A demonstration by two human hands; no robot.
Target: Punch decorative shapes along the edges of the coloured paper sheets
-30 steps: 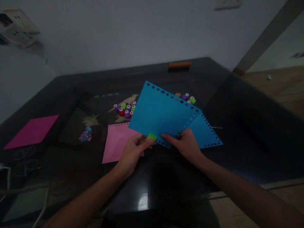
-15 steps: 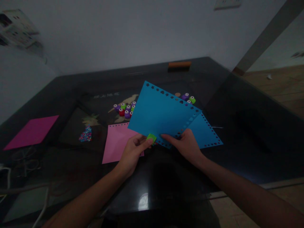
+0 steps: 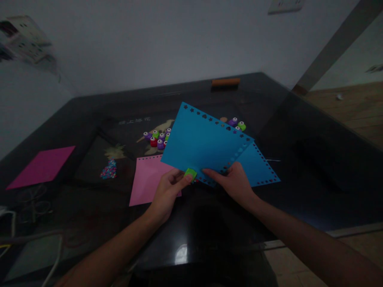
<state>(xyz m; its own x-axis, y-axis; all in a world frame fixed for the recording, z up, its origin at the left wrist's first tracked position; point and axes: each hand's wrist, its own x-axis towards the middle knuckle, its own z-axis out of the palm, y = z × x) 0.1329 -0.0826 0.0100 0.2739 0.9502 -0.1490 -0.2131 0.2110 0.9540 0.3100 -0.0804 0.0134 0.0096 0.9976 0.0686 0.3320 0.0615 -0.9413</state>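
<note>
A blue sheet (image 3: 203, 139) with shaped holes along its edges is held up, tilted, above the dark table. My left hand (image 3: 170, 187) is closed on a green punch (image 3: 190, 173) at the sheet's lower edge. My right hand (image 3: 233, 181) pinches the same edge a little to the right, thumb on top. Behind it a second blue sheet (image 3: 259, 167) with punched edges lies on the table. A light pink sheet (image 3: 146, 179) with a row of small holes lies partly under my left hand.
Several purple, green and red punches (image 3: 157, 139) stand behind the pink sheet, others (image 3: 237, 123) at the right. A pile of coloured bits (image 3: 109, 170) and a magenta sheet (image 3: 43, 165) lie left. Scissors (image 3: 34, 203) rest front left. A brown roll (image 3: 225, 82) lies at the back.
</note>
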